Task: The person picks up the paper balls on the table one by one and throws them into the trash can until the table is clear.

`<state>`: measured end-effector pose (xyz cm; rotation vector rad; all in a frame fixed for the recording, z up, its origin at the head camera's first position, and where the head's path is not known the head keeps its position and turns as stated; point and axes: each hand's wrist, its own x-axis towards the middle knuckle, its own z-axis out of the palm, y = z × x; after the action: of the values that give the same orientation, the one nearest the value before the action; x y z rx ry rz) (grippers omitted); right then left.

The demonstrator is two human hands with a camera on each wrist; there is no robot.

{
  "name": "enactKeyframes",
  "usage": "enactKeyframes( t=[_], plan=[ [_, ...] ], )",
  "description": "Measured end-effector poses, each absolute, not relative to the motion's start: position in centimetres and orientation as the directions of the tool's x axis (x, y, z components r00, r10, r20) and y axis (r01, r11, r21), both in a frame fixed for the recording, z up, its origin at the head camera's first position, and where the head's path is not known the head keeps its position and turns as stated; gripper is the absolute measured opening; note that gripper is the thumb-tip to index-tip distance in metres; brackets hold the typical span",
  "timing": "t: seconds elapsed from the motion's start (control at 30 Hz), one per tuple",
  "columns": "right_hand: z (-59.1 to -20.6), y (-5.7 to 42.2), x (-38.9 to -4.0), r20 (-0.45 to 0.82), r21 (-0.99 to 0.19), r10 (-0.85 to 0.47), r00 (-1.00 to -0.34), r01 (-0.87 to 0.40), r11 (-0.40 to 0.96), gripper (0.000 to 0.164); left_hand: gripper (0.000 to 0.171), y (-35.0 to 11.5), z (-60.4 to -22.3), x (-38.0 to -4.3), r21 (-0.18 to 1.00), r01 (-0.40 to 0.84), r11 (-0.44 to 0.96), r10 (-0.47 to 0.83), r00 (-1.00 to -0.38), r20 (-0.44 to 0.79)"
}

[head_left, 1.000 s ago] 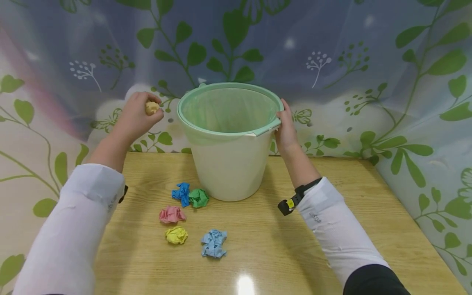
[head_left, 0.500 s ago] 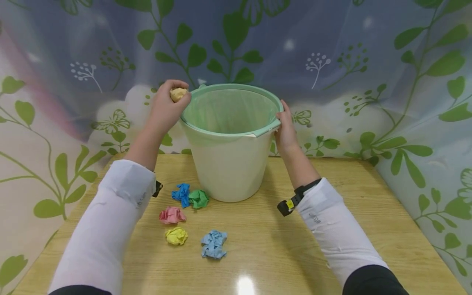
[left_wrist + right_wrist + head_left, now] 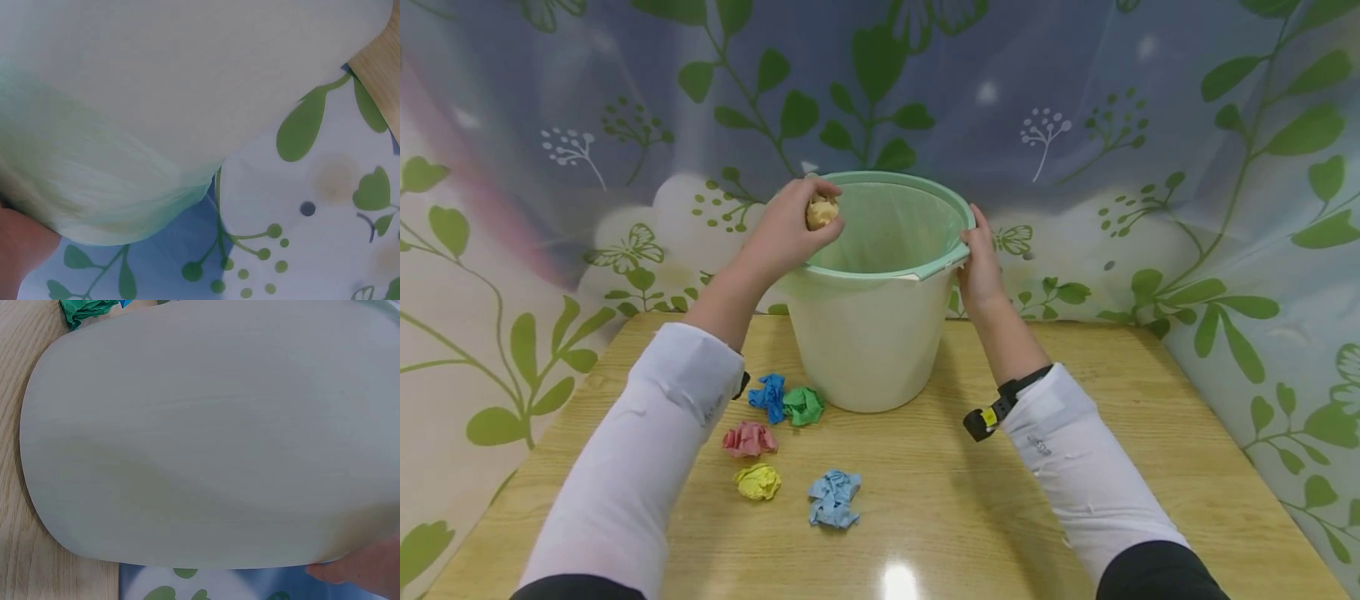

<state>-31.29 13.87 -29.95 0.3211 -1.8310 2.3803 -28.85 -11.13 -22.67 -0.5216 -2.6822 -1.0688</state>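
A white bin (image 3: 868,342) with a green rim stands upright at the back of the table, lined with a thin translucent bag. My left hand (image 3: 786,229) pinches a crumpled pale yellow paper ball (image 3: 822,212) over the left part of the bin's mouth. At the right side of the rim, my right hand (image 3: 982,262) grips the edge, thumb on top and fingers outside. The left wrist view shows the bin's wall (image 3: 156,94) close up, with a bit of the left hand (image 3: 25,250) at the corner. The bin's floor is hidden.
Left of and before the bin lie crumpled paper balls: blue (image 3: 767,397), green (image 3: 803,406), pink (image 3: 749,439), bright yellow (image 3: 757,482) and light blue (image 3: 834,498). A leaf-patterned curtain (image 3: 1075,50) hangs right behind the wooden table (image 3: 1075,467).
My left hand has moved right with the pale yellow paper ball, from beside the bin to over its mouth. The right hand, the bin and the other balls stay in place.
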Motion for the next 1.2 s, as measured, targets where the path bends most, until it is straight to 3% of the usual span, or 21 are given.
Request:
enactKeyframes(
  t=[0.37, 0.63, 0.8, 1.2],
  plan=[
    [-30.10, 13.91, -31.38, 0.231, -0.941, -0.032, -0.972, -0.215, -0.260, 0.073, 0.059, -10.93, -22.37, -29.05, 0.550, 0.450, 0.703, 0.388, -0.891, 0.233],
    [-30.20, 13.89, -31.44, 0.228, -0.940, -0.025, -0.973, -0.214, -0.264, 0.073, 0.084, -10.94, -22.17, -29.16, 0.486, 0.469, 0.737, 0.431, -0.881, 0.197],
    [-30.16, 13.93, -31.45, 0.233, -0.938, -0.027, -0.972, -0.217, -0.269, 0.072, 0.090, -10.97, -22.23, -29.07, 0.502, 0.439, 0.745, 0.397, -0.897, 0.196],
    [-30.02, 13.82, -31.32, 0.240, -0.938, -0.028, -0.970, -0.224, -0.263, 0.072, 0.088, -11.24, -22.64, -28.60, 0.514, 0.393, 0.762, 0.246, -0.911, 0.333]
  ],
)
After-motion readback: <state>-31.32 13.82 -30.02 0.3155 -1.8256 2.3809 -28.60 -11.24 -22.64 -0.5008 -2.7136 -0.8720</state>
